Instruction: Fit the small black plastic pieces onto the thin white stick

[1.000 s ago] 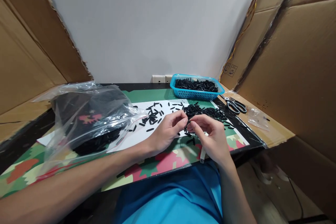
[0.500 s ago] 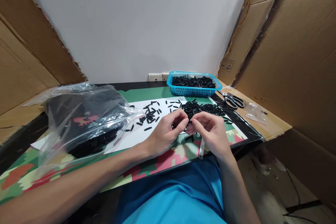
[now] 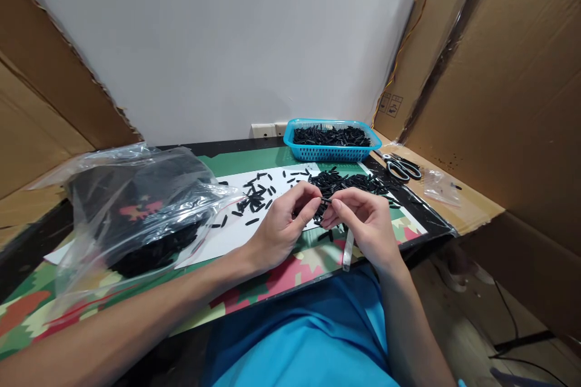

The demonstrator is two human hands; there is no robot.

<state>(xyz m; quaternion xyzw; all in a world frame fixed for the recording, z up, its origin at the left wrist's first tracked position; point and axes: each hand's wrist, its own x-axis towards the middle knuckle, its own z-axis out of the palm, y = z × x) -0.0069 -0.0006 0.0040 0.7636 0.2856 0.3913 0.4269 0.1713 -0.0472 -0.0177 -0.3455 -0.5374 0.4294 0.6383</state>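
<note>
And here it is, a slim dark piece (image 3: 325, 199), pinched at the fingertips of the left hand (image 3: 284, 224) and right hand (image 3: 370, 224), lying nearly level between them. Just beyond the grip, a heap of narrow black pieces (image 3: 351, 182) sprawls, tangled and overlapping; left of the grip, loose black pieces (image 3: 256, 199) lie scattered flat at mixed angles.

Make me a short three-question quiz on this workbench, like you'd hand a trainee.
1. What colour is the basket?
A) red
B) blue
C) yellow

2. True or false: the scissors lie to the right of the basket.

3. Fill in the missing word: the left hand and right hand hold a thin piece between their fingertips, and its colour is ____.

Key: 1. B; 2. true; 3. black
</note>
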